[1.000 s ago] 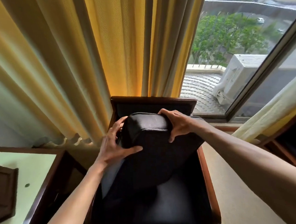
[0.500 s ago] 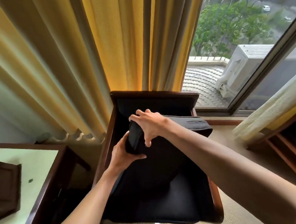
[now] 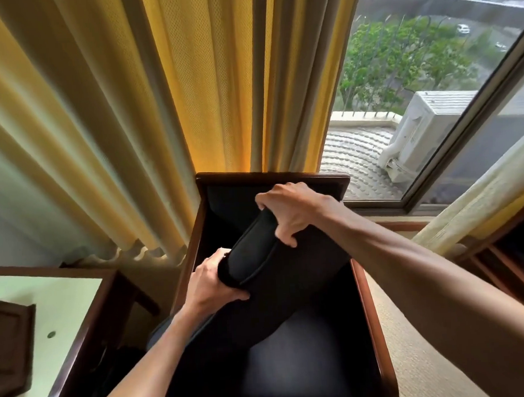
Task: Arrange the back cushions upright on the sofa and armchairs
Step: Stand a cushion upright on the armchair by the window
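Black cushion (image 3: pixel 277 276): matt cloth, smooth, piped along the edge. Armchair (image 3: pixel 365 290): dark polished wood frame with a slight gloss, seat (image 3: pixel 296 357) in smooth dark upholstery with a faint sheen. Curtain (image 3: pixel 212 79): yellow woven cloth, fine mesh-like texture, matt. Table (image 3: pixel 63 303): glossy dark wood rim around a pale, smooth top. Carpet (image 3: pixel 414 357): beige, rough pile.
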Demonstrator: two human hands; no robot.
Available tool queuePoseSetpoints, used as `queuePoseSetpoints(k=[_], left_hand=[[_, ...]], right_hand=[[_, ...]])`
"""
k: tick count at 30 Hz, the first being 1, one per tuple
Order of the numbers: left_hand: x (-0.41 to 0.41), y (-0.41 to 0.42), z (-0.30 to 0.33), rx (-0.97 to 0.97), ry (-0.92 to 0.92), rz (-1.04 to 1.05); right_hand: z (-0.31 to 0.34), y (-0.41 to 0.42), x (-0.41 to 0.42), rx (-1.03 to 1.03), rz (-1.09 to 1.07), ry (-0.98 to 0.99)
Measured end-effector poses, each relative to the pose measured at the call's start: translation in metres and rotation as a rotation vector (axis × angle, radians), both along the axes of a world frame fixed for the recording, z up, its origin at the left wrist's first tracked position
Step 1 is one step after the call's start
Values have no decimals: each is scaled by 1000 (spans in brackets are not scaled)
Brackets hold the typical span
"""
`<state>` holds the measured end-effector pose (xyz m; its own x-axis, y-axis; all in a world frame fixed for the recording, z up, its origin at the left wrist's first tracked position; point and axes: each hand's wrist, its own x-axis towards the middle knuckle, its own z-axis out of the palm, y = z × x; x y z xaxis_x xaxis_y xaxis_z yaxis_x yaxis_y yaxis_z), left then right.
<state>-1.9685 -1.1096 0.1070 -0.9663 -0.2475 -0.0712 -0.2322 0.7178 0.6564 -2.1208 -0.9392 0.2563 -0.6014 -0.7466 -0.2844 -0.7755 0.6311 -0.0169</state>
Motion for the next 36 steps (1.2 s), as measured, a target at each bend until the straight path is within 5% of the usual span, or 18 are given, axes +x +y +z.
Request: queuePoseSetpoints(k=[11, 19, 36], left_hand=[[-25, 89, -58, -252, -185, -140], [-30, 66, -91, -442, -255, -186], [-92, 1, -91, -589, -302, -361]], right_hand=[[-146, 130, -1, 7, -226, -108], [-227, 141, 22, 93, -510, -107], [-241, 77, -41, 57, -259, 1]])
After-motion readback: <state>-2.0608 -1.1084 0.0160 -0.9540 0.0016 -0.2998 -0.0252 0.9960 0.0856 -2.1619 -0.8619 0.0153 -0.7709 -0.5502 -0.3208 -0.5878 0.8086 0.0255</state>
